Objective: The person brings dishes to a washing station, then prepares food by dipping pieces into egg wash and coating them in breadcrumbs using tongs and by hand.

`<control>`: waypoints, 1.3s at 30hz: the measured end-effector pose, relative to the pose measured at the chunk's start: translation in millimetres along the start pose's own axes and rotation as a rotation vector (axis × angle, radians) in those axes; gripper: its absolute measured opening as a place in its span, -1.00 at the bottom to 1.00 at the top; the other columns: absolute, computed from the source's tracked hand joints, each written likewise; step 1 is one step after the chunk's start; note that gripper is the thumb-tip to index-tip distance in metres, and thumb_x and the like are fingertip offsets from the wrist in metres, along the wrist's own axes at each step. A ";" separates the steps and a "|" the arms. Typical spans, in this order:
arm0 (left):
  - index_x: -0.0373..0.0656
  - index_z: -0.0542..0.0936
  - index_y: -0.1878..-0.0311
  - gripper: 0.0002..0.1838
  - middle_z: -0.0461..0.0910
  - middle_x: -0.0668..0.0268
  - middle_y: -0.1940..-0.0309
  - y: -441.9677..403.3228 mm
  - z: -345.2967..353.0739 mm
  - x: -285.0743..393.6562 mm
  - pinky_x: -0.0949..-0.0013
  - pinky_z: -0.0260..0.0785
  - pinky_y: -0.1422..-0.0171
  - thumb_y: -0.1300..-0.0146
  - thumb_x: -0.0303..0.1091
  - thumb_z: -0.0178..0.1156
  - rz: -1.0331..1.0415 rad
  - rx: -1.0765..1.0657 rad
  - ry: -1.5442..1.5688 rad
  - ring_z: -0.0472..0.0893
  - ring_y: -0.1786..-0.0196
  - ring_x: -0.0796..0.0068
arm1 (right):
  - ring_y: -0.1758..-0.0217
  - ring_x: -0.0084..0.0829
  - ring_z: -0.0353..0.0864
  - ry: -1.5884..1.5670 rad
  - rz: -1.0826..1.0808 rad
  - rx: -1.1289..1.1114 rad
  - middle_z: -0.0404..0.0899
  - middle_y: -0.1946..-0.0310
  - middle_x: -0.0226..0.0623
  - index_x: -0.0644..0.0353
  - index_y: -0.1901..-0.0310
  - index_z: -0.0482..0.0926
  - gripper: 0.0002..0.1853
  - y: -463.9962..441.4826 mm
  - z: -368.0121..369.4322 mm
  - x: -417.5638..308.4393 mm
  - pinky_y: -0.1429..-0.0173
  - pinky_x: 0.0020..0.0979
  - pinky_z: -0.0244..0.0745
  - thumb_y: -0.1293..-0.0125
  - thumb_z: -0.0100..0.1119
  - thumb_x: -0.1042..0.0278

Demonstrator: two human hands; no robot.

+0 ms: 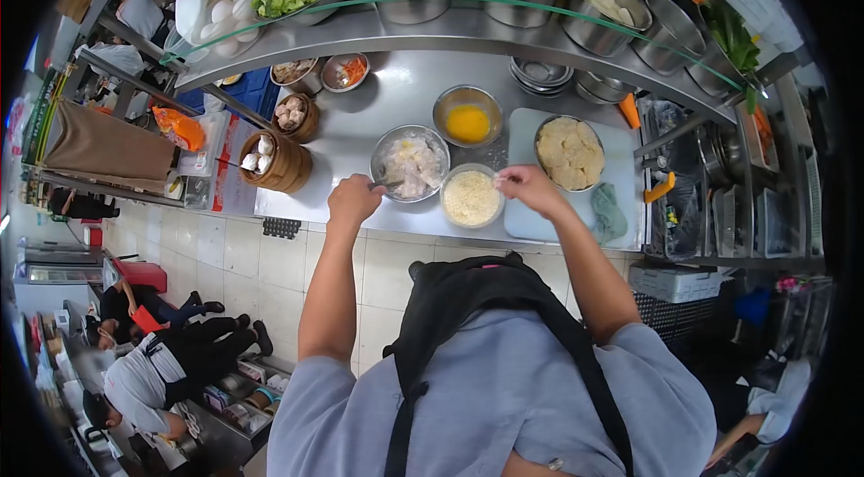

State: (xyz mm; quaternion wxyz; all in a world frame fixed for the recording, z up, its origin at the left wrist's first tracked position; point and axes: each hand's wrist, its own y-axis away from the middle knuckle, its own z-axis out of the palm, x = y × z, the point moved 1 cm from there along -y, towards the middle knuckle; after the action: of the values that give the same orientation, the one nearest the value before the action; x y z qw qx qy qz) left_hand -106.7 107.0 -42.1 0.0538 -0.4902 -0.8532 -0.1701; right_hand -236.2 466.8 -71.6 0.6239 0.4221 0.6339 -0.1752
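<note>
Pale yellow, crumb-coated pieces (570,153) already lie heaped over the light-blue board (529,220) at the steel counter's (396,99) right end, while whitish wet pieces (414,173) sit uncoated beside your left hand (355,199), which pinches a thin metal utensil (388,184). Your right hand (533,190) has its fingertips bunched beside the pale crumbs (472,199), their grip unclear; tiled floor (378,265) lies below.

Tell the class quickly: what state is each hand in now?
Left hand: closed on a utensil.
Right hand: fingers bunched beside the crumb bowl; grip unclear.
</note>
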 end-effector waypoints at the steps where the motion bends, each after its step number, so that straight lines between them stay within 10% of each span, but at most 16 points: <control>1: -0.11 0.76 0.06 -0.58 0.76 0.05 0.13 -1.6 -3.6 4.5 0.03 0.57 -0.10 -0.22 0.03 0.36 0.006 -0.121 -0.056 0.73 0.00 -0.02 | 0.35 -0.66 0.50 -0.023 0.031 -0.028 0.62 0.39 -0.47 0.32 0.06 0.70 -0.69 1.3 12.2 2.6 0.22 -0.50 0.45 -0.33 0.38 0.23; 16: -0.26 0.75 0.07 -0.47 0.74 -0.05 0.06 -7.4 22.3 24.0 0.07 0.56 -0.21 -0.16 0.06 0.32 -0.101 -0.221 -0.008 0.70 -0.09 -0.07 | 0.40 -0.68 0.43 -0.177 0.167 -0.047 0.58 0.43 -0.50 0.30 0.11 0.68 -0.75 44.4 1.5 20.5 0.25 -0.54 0.35 -0.38 0.29 0.26; 29: -0.05 0.80 0.22 -0.78 0.76 0.11 0.33 12.7 -3.6 33.6 0.02 0.56 0.07 -0.23 -0.13 0.36 0.084 0.112 0.224 0.73 0.19 -0.04 | 0.27 -0.64 0.55 -0.202 0.192 -0.010 0.65 0.29 -0.45 0.30 0.02 0.68 -0.69 60.9 -5.0 18.6 0.06 -0.54 0.51 -0.41 0.32 0.19; 39: -0.10 0.70 0.13 -0.72 0.73 0.17 0.27 -20.6 22.9 68.6 0.13 0.59 0.18 -0.24 -0.11 0.36 0.639 0.095 -0.349 0.76 0.23 0.13 | 0.27 -0.65 0.54 -0.202 0.193 -0.026 0.64 0.30 -0.46 0.28 0.02 0.67 -0.69 64.2 -6.8 21.8 0.08 -0.53 0.51 -0.40 0.34 0.19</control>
State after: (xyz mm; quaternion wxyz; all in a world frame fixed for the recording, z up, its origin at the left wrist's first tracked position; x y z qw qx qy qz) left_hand -157.9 161.5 -50.7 -0.0195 -0.7504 -0.6604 -0.0185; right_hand -189.2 516.2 -71.4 0.7038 0.4532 0.5267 -0.1480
